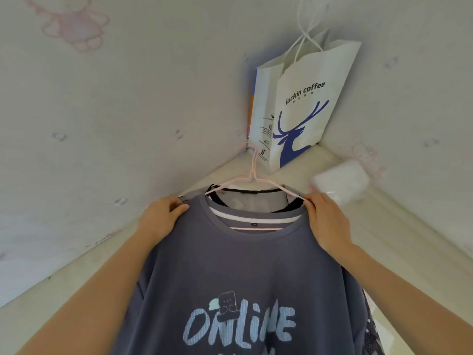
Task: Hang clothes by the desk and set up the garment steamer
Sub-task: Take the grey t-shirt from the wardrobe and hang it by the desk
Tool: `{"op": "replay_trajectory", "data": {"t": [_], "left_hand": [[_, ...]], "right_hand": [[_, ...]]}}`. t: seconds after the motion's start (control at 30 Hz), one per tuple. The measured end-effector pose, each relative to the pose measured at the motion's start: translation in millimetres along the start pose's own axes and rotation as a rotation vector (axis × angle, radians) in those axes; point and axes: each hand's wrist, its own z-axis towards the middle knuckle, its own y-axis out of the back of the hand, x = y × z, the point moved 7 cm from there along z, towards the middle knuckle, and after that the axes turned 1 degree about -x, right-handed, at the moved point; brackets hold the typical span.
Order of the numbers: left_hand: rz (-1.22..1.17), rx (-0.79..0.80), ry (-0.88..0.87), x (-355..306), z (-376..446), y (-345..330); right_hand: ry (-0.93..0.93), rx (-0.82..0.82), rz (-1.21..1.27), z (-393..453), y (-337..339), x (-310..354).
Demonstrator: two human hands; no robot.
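A grey-blue T-shirt (245,272) fills the lower middle of the view, from the centre down to 6 o'clock. Pale blue letters reading "ONLINE" run across its chest, with a small bear drawn above them. The shirt hangs on a thin pink hanger (252,180), whose hook rises toward 12 o'clock and catches on the edge of a pale ledge (384,213) in the corner of the room. A dark garment with a black neckline (245,192) shows behind the shirt's collar.

The left hand (160,219), at about 9 o'clock from the collar, pinches the shirt's shoulder between thumb and curled fingers. The right hand (326,216), at about 3 o'clock from the collar, pinches the other shoulder where the hanger's arm ends. Both bare forearms reach up from the bottom corners.

On the ledge at 12 o'clock stands a white paper bag (304,103) printed with a blue deer and "luckin coffee". A white plastic-wrapped packet (341,183) lies at 2 o'clock, just beyond the right hand. Pale wallpaper (102,98) with faint pink bears covers the walls.
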Motion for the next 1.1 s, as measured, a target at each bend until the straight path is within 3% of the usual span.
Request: {"op": "replay_trajectory", "data": {"t": [0.27, 0.57, 0.7, 0.93, 1.1], "left_hand": [[0.246, -0.192, -0.034, -17, 33, -8], [0.395, -0.291, -0.031, -15, 23, -26], [0.452, -0.284, -0.026, -14, 16, -33], [0.514, -0.321, -0.136, -22, -20, -43], [0.557, -0.178, -0.182, -30, -61, -68]], "right_hand": [[0.046, 0.027, -0.025, 38, -14, 4], [0.182, 0.038, -0.313, 39, -38, 0], [0.213, 0.037, -0.407, 35, -37, 4], [0.147, 0.094, -0.335, 2, -37, 10], [0.123, 0.216, -0.343, -36, -40, 15]]}}
